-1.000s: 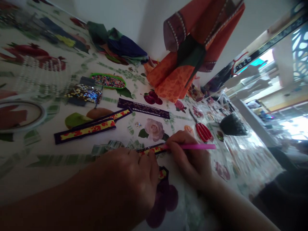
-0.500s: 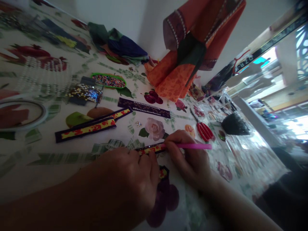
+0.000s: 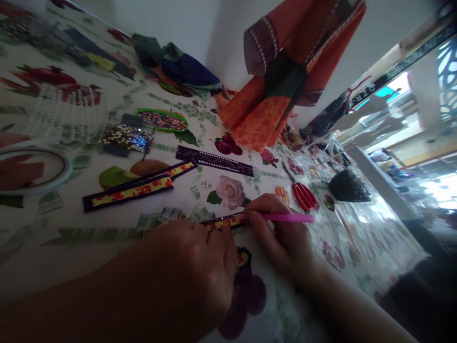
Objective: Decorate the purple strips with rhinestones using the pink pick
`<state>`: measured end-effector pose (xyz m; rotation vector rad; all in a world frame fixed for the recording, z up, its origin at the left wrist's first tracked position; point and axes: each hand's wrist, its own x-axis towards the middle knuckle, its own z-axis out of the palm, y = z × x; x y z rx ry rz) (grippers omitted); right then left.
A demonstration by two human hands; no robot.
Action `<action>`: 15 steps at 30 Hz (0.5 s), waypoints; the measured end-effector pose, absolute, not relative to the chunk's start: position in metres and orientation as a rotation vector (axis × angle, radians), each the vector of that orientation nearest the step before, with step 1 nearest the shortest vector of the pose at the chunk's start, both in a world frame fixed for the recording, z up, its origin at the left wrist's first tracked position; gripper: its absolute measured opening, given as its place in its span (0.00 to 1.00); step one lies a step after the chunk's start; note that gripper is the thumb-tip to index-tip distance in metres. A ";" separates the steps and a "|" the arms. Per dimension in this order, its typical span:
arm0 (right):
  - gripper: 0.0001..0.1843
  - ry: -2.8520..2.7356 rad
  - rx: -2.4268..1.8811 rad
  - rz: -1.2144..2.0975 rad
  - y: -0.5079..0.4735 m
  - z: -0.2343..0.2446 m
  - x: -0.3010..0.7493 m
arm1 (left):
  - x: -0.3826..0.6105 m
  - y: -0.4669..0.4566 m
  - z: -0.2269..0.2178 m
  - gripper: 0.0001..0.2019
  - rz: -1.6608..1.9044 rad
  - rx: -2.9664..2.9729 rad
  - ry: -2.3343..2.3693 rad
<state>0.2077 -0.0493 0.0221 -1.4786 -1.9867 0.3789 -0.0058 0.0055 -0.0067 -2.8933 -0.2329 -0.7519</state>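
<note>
My left hand (image 3: pixel 193 267) lies curled over a dark strip with a yellow and red pattern (image 3: pixel 222 222), its fingertips pressing the strip to the flowered tablecloth (image 3: pixel 64 243). My right hand (image 3: pixel 282 238) pinches a thin pink stick (image 3: pixel 289 218), and the stick's tip rests on the far end of that strip. A short piece of the same patterned strip (image 3: pixel 242 257) shows below my left fingers.
Two more patterned strips (image 3: pixel 132 190) and a purple beaded strip (image 3: pixel 214 161) lie beyond. A green tray of beads (image 3: pixel 161 120), a sequin patch (image 3: pixel 126 139), a tape roll (image 3: pixel 32 167), red-handled scissors (image 3: pixel 303 195), a black brush (image 3: pixel 348 186) and orange cloth (image 3: pixel 257 119) surround them.
</note>
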 end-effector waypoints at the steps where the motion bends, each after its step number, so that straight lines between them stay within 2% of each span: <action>1: 0.03 -1.984 -1.479 0.380 -0.050 0.023 0.208 | -0.006 0.005 -0.006 0.18 -0.755 -2.889 -0.235; 15: 0.04 -1.996 -1.472 0.377 -0.048 0.022 0.205 | -0.011 0.004 -0.007 0.19 -0.722 -2.930 -0.239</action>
